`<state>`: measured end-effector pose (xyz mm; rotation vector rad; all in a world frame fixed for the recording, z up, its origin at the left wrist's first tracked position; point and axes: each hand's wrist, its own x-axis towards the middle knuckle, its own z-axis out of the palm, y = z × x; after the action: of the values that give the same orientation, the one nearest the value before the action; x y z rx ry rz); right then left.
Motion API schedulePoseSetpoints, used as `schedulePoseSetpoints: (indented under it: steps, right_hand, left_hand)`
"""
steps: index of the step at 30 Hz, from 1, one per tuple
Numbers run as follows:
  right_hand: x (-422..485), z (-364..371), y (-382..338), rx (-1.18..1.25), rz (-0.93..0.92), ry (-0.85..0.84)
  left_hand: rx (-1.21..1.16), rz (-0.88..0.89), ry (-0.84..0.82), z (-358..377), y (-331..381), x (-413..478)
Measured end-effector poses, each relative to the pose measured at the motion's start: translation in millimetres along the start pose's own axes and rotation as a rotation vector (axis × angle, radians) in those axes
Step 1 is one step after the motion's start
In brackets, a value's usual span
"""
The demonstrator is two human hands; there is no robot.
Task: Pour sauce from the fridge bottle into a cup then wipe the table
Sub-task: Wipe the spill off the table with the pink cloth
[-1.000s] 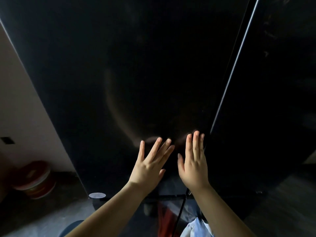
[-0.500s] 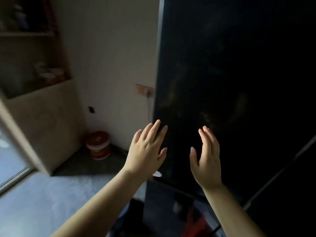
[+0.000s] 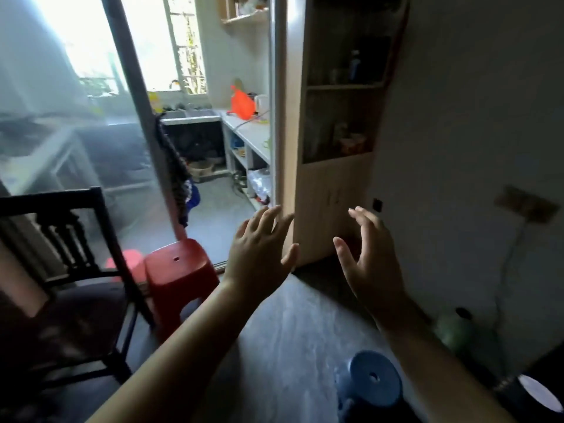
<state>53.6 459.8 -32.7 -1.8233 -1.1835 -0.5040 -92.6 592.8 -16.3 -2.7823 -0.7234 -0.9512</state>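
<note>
My left hand (image 3: 259, 248) is raised in mid-air at the centre of the view, fingers spread, holding nothing. My right hand (image 3: 370, 254) is raised beside it, fingers apart and slightly curled, also holding nothing. Neither hand touches anything. No fridge, sauce bottle, cup or table shows in this view.
A red plastic stool (image 3: 180, 273) stands ahead on the left, a dark wooden chair (image 3: 70, 270) further left. A blue stool (image 3: 370, 383) is low right. A tall wooden shelf cabinet (image 3: 332, 178) stands ahead against a wall. A glass sliding door (image 3: 131, 102) leads to a kitchen counter (image 3: 253, 129).
The view has swung left, away from the black fridge door, which is now out of sight. Both hands stay raised and spread, now facing the cabinet and doorway.
</note>
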Motion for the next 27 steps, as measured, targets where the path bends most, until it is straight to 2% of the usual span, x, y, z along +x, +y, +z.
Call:
schedulePoseSetpoints:
  steps: [9, 15, 23, 27]
  right_hand:
    - [44, 129, -119, 0.284, -0.302, -0.224]
    - [58, 219, -178, 0.483, -0.432, -0.440]
    - [65, 317, -251, 0.693, -0.653, -0.686]
    - [56, 366, -285, 0.768, -0.778, -0.784]
  left_hand:
    - [0.219, -0.343, 0.074, -61, -133, -58]
    - [0.323, -0.595, 0.030, -70, -201, -99]
    - [0.426, -0.975, 0.172, -67, -275, -135]
    - [0.534, -1.162, 0.183, -60, -296, -172]
